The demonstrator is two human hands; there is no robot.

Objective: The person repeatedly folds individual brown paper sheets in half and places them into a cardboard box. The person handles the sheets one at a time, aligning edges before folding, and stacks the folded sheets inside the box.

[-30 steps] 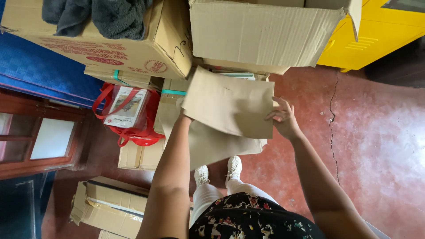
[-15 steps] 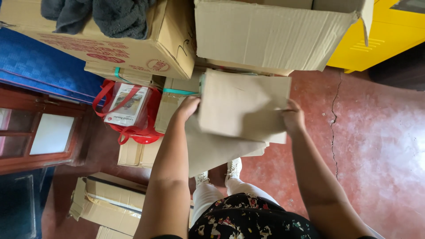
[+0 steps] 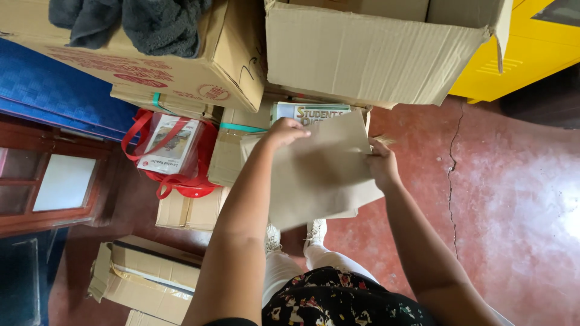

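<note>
Two hands: both hold one flat brown cardboard sheet [image 3: 317,175] in front of the person's body, above the red floor [image 3: 483,199].
Left hand [image 3: 284,130]: fingers curled over the sheet's upper left corner, pinching it.
Right hand [image 3: 382,164]: clamped on the sheet's right edge, thumb on the near face.
Sheet's lie: tilted, its long axis runs from the lower left to the upper right of the view; the broad face is turned toward the camera.
Behind the sheet: a book with a green and white cover [image 3: 309,112], lying on taped cartons, partly covered by the sheet's top edge.
Above: a large open cardboard box [image 3: 368,54].
Left: a red bag [image 3: 181,157] holding a clear-wrapped booklet, beside the cartons.
Upper left: a printed carton [image 3: 199,66] with dark grey cloth [image 3: 139,24] on it.
Upper right: a yellow cabinet [image 3: 519,60].
</note>
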